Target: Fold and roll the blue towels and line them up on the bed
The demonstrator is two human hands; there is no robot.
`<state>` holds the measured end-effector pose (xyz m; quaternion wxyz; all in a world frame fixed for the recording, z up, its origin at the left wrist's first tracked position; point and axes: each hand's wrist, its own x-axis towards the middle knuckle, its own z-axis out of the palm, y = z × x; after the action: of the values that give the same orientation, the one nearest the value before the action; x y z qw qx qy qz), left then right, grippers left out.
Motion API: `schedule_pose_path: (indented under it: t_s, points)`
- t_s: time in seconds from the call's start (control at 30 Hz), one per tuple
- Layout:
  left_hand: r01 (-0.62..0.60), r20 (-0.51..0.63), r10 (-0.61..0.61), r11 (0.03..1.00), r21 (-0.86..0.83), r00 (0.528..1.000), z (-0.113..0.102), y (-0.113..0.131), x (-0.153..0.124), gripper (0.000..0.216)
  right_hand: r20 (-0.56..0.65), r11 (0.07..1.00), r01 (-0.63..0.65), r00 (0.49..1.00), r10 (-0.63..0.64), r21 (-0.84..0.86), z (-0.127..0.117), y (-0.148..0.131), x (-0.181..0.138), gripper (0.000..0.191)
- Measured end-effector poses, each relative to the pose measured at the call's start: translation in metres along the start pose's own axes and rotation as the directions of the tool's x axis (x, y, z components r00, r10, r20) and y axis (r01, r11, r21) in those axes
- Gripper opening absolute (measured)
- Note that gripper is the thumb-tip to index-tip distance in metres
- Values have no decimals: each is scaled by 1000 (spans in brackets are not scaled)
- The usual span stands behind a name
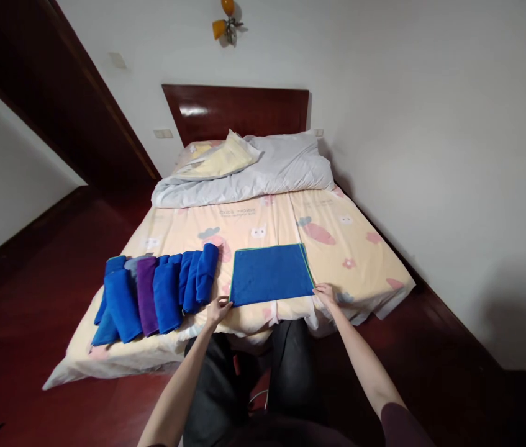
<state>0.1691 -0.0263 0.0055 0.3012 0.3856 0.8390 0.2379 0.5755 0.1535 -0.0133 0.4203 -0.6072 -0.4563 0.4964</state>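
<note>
A blue towel [272, 273] with a green edge lies folded flat on the bed in front of me. Its near left corner is pinched in my left hand [218, 308], between thumb and fingers. At the near right corner, my right hand [325, 293] grips the towel the same way. To the left of it, several rolled towels lie side by side, among them a blue rolled towel [167, 298] and a purple rolled towel [147, 295]. A grey one is partly covered by its neighbours.
The bed's patterned sheet [360, 261] spreads around the towels. A grey quilt [285, 162] and a pale yellow cloth [228, 156] are bunched at the far end by the dark wooden headboard [244, 108]. My legs stand against the bed's near edge.
</note>
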Motion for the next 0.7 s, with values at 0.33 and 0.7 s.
schedule_pose_path:
  t_s: [0.33,0.7]
  points:
    - [-13,182,22,999,-50,983,-2,-50,-14,38,134,978,-96,983,121,-184,-52,13,-24,32]
    - [210,149,-162,886,-413,976,-4,-4,77,57,225,931,-101,956,188,-352,-2,-19,62,36]
